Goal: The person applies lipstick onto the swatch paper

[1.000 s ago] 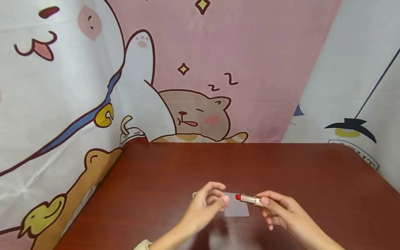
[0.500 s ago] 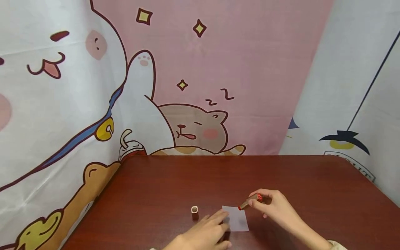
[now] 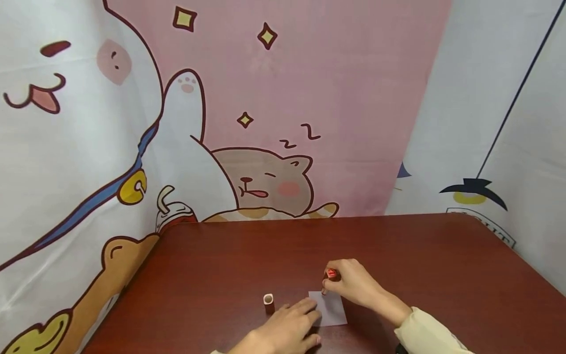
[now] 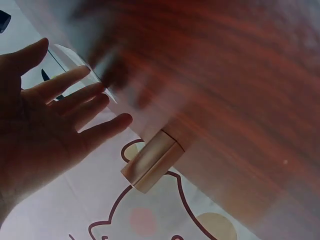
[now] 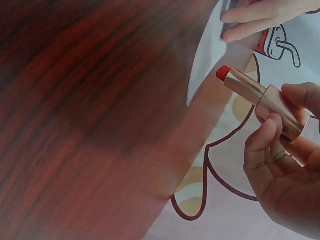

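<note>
My right hand (image 3: 355, 282) pinches a gold lipstick (image 5: 246, 86) by its base, its red bullet pointing down toward a small sheet of white paper (image 3: 332, 314). Whether the bullet touches the paper I cannot tell. Fingers fairly straight, my left hand (image 3: 286, 328) reaches palm down over the paper's left side. In the left wrist view its fingertips (image 4: 82, 72) are at the sheet. To the left of that hand, the gold lipstick cap (image 3: 268, 304) stands upright with its opening upward.
Everything lies on a reddish-brown wooden table (image 3: 239, 260). Behind it and along the left hangs a cloth (image 3: 353, 98) printed with cartoon animals.
The right hand has brought the lipstick left and down to the paper and tipped it more upright. My left hand came down onto the paper's left side, uncovering the cap.
</note>
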